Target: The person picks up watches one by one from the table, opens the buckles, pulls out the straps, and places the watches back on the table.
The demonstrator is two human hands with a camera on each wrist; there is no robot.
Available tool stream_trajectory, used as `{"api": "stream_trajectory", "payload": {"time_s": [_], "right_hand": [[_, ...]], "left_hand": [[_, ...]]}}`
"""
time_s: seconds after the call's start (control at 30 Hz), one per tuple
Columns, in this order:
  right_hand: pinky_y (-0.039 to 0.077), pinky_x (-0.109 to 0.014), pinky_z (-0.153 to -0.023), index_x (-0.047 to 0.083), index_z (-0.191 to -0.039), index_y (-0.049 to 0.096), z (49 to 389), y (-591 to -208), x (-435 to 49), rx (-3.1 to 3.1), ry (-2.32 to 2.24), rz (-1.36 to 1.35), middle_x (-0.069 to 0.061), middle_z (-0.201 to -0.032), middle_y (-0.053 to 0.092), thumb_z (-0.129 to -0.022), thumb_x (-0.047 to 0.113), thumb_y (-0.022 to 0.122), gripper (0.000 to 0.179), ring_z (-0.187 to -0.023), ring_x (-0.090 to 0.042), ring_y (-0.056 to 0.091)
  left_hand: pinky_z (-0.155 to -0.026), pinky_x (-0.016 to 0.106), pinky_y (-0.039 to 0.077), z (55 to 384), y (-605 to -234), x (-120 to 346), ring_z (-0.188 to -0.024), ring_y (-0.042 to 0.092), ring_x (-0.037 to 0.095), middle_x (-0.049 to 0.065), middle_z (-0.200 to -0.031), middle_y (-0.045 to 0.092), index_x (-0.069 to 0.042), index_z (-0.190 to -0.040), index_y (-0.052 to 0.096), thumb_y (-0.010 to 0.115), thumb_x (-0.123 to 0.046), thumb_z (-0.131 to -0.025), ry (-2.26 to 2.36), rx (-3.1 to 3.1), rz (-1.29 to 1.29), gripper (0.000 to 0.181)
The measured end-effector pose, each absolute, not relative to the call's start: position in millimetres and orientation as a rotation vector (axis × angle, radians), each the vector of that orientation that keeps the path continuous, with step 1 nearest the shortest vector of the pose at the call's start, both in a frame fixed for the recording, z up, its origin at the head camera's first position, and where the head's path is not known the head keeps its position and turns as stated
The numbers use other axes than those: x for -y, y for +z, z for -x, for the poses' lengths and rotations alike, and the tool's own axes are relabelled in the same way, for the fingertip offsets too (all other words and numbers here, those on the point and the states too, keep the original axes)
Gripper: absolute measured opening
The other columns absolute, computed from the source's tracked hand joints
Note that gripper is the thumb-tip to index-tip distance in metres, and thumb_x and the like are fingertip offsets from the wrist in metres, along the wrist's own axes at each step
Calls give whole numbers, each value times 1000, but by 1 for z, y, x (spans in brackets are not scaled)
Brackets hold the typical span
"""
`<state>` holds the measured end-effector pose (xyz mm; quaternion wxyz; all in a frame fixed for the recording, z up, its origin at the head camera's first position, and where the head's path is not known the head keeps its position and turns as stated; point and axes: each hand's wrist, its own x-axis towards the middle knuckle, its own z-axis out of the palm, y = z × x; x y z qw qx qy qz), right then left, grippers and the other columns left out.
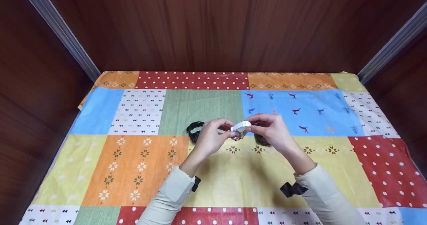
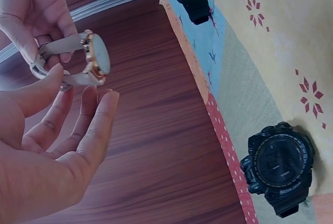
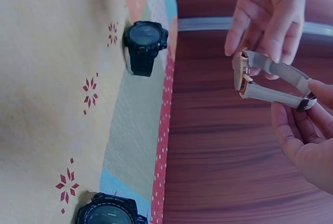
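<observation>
Both hands hold a wristwatch with a white strap and a rose-gold case, raised above the cloth. My left hand pinches the strap close to the case, its other fingers spread below. At the buckle end, the fingers of my right hand grip the strap, which curves round in a loop; the buckle lies by these fingertips. A black sport watch rests on the cloth beside the left hand. Another black watch lies under the right hand, partly hidden by it in the head view.
A patchwork-patterned cloth covers the table. Brown wood-grain panels stand behind it and at both sides, with grey metal strips at the corners. Small black devices are strapped at the wrists over pale sleeves.
</observation>
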<state>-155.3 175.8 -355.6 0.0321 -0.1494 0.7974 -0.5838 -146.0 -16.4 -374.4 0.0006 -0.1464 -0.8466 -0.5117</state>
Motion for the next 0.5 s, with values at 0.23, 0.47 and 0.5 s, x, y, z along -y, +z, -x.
{"api": "stream_trajectory", "payload": {"time_s": [0.23,0.47,0.5], "right_hand": [[50,-27,-70,-2,-92,69,156,-355,-177,-2453,-1809,460,-13,-88,67,-79,5,70,15,-77,-18,62],[50,-26,-69,-3,-93,69,156,-357,-177,-2440,-1810,457,-13,-88,66,-78,5,71,17,-76,-16,61],[50,-26,-69,-3,-93,69,156,-357,-177,-2436,-1808,459,-13,-88,67,-78,6,71,17,-76,-16,61]], "left_hand": [[-75,29,49,147,-380,19,-85,59,16,2,-88,65,-7,-94,68,69,-10,-80,-1587,2678,444,14],[-79,29,49,146,-380,20,-92,58,18,3,-93,64,-7,-96,67,69,-10,-81,-1616,2699,440,15],[-81,29,49,146,-378,19,-94,57,18,3,-95,64,-7,-97,67,69,-10,-81,-1630,2699,439,16]]}}
